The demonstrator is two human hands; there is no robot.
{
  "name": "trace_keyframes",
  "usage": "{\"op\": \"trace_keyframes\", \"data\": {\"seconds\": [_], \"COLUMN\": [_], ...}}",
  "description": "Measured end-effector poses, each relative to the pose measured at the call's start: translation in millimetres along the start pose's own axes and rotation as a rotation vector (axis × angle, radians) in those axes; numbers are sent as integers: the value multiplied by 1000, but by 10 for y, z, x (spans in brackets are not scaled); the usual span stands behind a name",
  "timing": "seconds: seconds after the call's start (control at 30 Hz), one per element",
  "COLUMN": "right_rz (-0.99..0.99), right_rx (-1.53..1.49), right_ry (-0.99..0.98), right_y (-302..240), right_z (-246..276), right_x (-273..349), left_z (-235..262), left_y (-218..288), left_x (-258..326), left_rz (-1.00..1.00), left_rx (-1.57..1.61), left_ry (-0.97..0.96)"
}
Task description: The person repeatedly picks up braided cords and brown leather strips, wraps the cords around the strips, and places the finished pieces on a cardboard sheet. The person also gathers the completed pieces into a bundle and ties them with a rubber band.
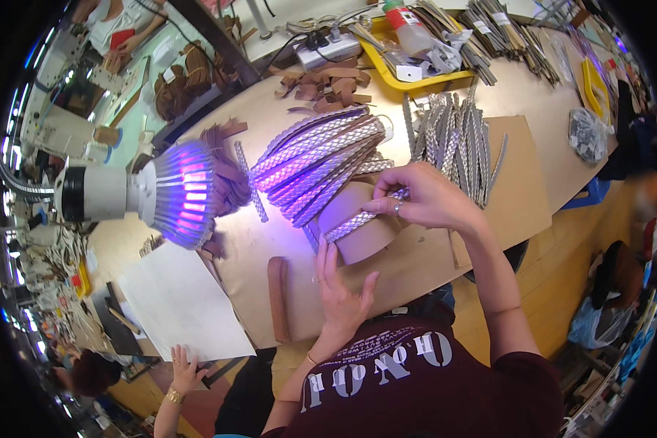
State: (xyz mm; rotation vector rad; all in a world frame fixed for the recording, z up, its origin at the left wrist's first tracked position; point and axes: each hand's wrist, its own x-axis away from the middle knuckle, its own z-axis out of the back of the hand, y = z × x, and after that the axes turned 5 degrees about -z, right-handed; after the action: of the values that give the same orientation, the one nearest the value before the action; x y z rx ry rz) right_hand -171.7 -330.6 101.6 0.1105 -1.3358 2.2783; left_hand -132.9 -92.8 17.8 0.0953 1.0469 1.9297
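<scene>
A silver braided strap [350, 225] runs across a curved piece of tan card [372, 243] on the workbench. My right hand [425, 196] pinches the strap's far end between thumb and fingers. My left hand [343, 296] is open, thumb spread away, its fingertips at the strap's near end by the card's left edge. Just beyond the card lies a thick bundle of silver braided straps [317, 164]. A second heap of braided strips [456, 142] rests to the right, on a flat cardboard sheet [515, 175].
A lit lamp [182, 193] with a ribbed head stands left of the bundle. Brown scraps [336, 86] and a yellow tray [416, 82] holding a bottle lie behind. A brown strip [278, 299] lies left of my hand. Another person's hand [186, 369] touches a white sheet [175, 299].
</scene>
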Motion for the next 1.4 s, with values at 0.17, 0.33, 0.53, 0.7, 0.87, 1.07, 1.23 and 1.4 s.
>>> {"op": "trace_keyframes", "data": {"seconds": [0.17, 0.33, 0.53, 0.7, 0.87, 1.07, 1.23, 1.4], "right_rz": [-7, 35, 65, 41, 274, 329, 38, -60], "right_rx": [-32, 136, 282, 399, 185, 170, -54, -256], "right_ry": [20, 166, 282, 246, 158, 222, 192, 160], "right_y": [16, -137, -344, -479, -681, -589, -182, 106], "right_z": [-43, -94, -179, -140, -44, 161, 201, 110], "right_x": [28, 166, 238, 207, 178, 196, 326, 339], "left_z": [60, 121, 53, 18, 24, 37, 80, 118], "left_y": [66, 188, 188, 188, 228, 221, 248, 283], "left_x": [-42, -79, -182, -231, -232, -254, -287, -324], "left_rz": [-8, -46, -9, -42, 30, -3, 5, 32], "left_rx": [-34, -248, -40, -40, -9, -22, -19, -71], "left_ry": [-25, 4, -62, -18, -43, -30, -37, -70]}}
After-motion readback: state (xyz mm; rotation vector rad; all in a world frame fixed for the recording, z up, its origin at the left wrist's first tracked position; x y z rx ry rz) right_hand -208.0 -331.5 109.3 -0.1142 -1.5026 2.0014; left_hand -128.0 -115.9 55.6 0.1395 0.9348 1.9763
